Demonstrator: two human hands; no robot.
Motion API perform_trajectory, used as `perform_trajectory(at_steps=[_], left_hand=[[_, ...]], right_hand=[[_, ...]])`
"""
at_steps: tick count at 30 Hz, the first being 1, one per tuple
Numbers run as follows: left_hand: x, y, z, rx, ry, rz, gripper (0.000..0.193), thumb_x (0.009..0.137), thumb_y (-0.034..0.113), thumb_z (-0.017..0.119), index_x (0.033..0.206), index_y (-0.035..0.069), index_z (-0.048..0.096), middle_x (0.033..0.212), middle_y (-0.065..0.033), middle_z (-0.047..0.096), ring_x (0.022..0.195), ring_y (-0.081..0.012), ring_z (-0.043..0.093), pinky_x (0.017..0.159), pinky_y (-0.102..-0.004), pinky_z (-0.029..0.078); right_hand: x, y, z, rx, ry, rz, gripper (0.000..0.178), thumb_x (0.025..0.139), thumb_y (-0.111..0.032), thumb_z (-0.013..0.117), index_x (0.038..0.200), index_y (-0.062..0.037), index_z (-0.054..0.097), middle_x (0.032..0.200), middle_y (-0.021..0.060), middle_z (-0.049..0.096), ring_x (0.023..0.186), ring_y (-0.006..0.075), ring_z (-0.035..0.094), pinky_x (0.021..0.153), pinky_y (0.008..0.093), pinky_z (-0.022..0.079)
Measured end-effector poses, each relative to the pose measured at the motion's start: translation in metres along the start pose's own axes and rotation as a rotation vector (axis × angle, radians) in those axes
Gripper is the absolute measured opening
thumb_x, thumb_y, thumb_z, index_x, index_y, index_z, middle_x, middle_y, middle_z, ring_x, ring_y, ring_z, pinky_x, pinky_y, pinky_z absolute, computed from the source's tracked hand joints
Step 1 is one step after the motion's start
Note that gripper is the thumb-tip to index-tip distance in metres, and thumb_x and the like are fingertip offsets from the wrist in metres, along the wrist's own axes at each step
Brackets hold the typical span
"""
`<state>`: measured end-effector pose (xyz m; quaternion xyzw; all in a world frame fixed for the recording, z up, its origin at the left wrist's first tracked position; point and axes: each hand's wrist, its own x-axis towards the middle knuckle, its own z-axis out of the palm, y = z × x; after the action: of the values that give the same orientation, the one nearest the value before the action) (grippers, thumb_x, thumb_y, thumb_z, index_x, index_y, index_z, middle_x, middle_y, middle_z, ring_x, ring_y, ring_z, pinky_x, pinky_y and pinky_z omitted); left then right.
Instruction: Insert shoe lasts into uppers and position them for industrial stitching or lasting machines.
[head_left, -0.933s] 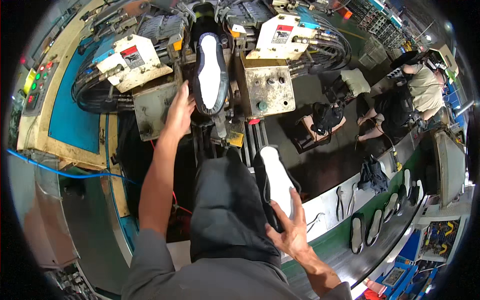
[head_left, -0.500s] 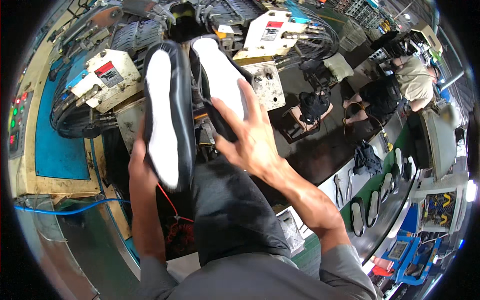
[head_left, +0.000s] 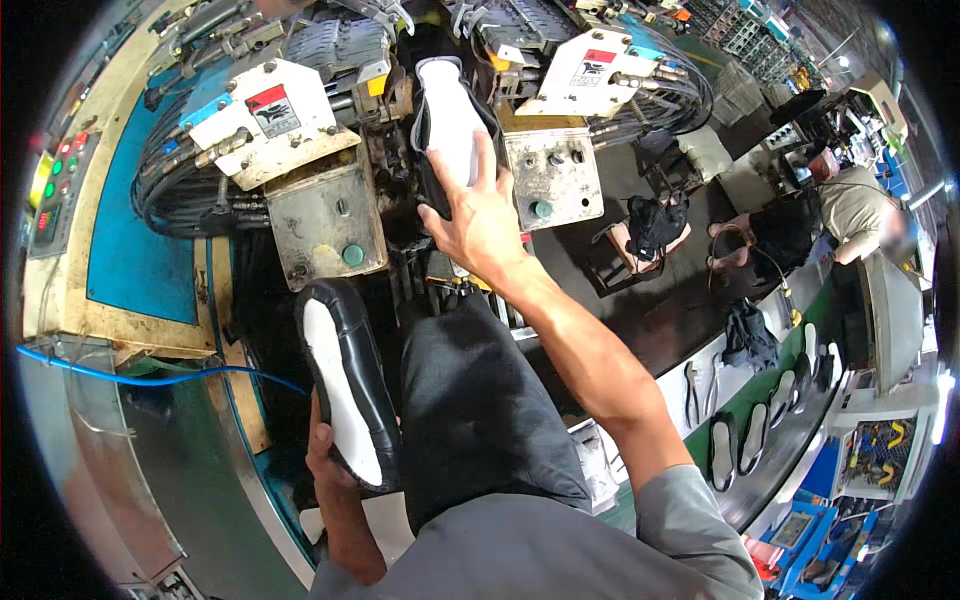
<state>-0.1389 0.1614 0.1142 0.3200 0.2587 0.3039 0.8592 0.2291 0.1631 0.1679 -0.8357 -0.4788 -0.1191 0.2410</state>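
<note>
My left hand is low on the left, beside my thigh. It is closed round the heel end of a black shoe upper whose white sole side faces up. Farther ahead, a second black shoe upper with a white sole side sits in the middle of a machine, between its two side blocks. My right hand grips its near end, fingers on the white surface and thumb along the left side. Part of this shoe is hidden under the hand.
White machine guards with hoses flank the shoe on both sides. A control panel stands far left. On the right, several shoes and pliers lie along a bench. A person sits farther off right.
My left hand has drawn its shoe down and toward me, away from the other one. My right hand, with the second shoe, has moved slightly up in the view, toward the machine.
</note>
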Motion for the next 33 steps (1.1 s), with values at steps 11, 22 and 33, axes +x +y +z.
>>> perform_trajectory(at_steps=[11,22,33], left_hand=[[-0.006,-0.040,0.002,0.002,-0.064,-0.138,0.089,0.097,0.041,0.059,0.174,0.009,0.028,0.162,-0.0206,0.054,0.140,-0.0372,0.063,0.115,-0.0488,0.055],[0.044,-0.061,0.037,0.215,-0.074,-0.327,0.100,0.091,0.035,0.064,0.175,0.000,0.021,0.171,-0.0216,0.042,0.154,-0.0342,0.047,0.129,-0.0436,0.034],[0.086,-0.070,0.056,0.214,-0.198,-0.506,0.103,0.092,0.037,0.069,0.176,0.003,0.020,0.174,-0.0203,0.037,0.158,-0.0335,0.042,0.130,-0.0433,0.031]], right_hand=[[0.017,0.000,-0.033,-0.241,-0.099,-0.263,0.077,0.092,-0.047,0.083,0.155,-0.0124,0.056,0.157,0.0249,0.046,0.145,0.0505,0.044,0.103,0.0589,0.060],[0.129,0.014,-0.006,-0.242,-0.125,-0.231,0.067,0.091,-0.043,0.082,0.145,-0.0103,0.061,0.147,0.0226,0.057,0.139,0.0555,0.049,0.098,0.0572,0.063],[0.173,0.004,-0.012,-0.246,-0.125,-0.184,0.069,0.095,-0.046,0.078,0.148,-0.0054,0.060,0.138,0.0236,0.066,0.132,0.0486,0.058,0.114,0.0546,0.049]])
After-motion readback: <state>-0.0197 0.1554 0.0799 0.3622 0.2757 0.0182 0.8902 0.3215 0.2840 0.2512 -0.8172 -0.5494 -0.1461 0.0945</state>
